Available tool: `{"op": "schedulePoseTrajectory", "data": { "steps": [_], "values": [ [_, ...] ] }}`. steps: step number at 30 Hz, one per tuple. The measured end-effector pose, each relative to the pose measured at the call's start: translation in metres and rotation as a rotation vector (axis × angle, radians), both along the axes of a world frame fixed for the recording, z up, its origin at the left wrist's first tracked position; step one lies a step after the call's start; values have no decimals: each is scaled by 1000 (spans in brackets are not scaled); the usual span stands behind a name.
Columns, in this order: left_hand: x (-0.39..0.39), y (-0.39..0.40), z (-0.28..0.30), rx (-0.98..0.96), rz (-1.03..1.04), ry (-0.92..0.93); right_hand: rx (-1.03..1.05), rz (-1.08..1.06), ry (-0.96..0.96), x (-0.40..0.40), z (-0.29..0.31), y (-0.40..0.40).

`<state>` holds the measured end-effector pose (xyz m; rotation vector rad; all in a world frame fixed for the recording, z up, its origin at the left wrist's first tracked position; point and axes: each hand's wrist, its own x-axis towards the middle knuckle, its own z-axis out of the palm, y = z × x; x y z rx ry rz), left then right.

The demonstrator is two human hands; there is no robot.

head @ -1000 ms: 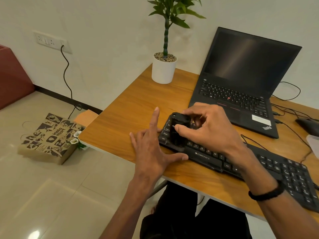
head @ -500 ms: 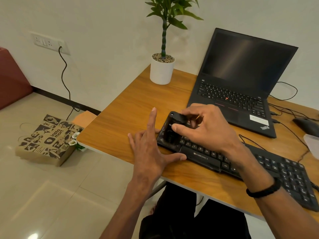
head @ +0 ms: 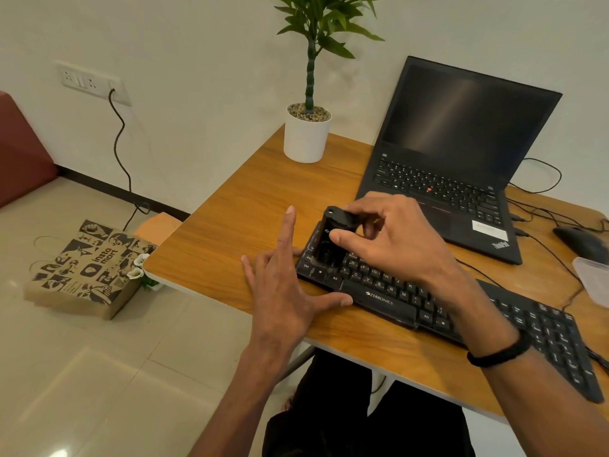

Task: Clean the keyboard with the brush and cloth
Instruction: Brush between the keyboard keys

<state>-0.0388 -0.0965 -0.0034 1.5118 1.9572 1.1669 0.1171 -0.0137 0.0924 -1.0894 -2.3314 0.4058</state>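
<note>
Head view: my right hand (head: 392, 242) grips the brush (head: 333, 239) over the keyboard (head: 389, 300) left end; left hand (head: 283, 291) lies flat, fingers straight, near the counter (head: 237, 225) edge (bare wood leftward).

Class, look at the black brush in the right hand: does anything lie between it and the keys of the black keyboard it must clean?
Nothing visible does. The right hand grips the small black brush directly on the left-end keys of the black wired keyboard. The left hand rests flat beside that end, clear of the keys.
</note>
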Motion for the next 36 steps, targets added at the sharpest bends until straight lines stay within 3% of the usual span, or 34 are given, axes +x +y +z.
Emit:
{"op": "schedulePoseTrajectory", "data": {
  "steps": [6, 14, 20, 25, 31, 36],
  "values": [
    [0, 0, 0, 8, -7, -2, 41, -44, -122, 15, 9, 5],
    [0, -1, -1, 3, -3, -2, -7, -4, 38, 10, -1, -3],
    [0, 0, 0, 8, -12, -3, -65, -42, -109, 41, 14, -6],
    [0, 0, -1, 13, -19, -5, 81, -70, -97, 40, 19, -8],
    [16, 1, 3, -25, -52, 223, 1, -19, -52, 33, 10, -7],
    [37, 10, 0, -17, -110, 288, 23, -52, -176, 50, 18, -7]
  ]
}}
